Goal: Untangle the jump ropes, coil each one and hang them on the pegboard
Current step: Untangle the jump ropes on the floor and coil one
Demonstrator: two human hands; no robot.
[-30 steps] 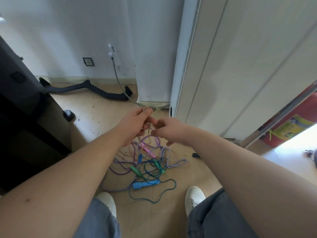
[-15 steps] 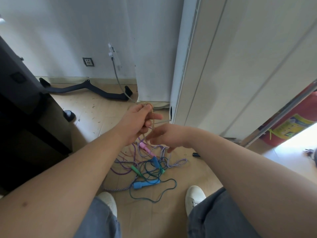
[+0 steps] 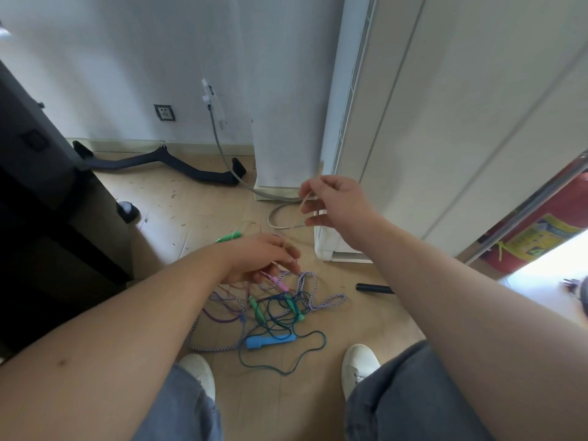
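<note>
The hands, together on one pale strand a second ago, have parted. The right hand (image 3: pixel 334 202) is now raised, pinching the pale rope (image 3: pixel 307 198) between thumb and fingers. The left hand (image 3: pixel 257 259) has dropped to the tangle (image 3: pixel 273 307) on the floor (image 3: pixel 191 211), fingers curled among strands; whether it grips one I cannot tell. That rope seems to be pulling free, but nothing is coiled yet.

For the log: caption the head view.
Left hand and right hand hold a thin pale rope above tangled jump ropes.
</note>
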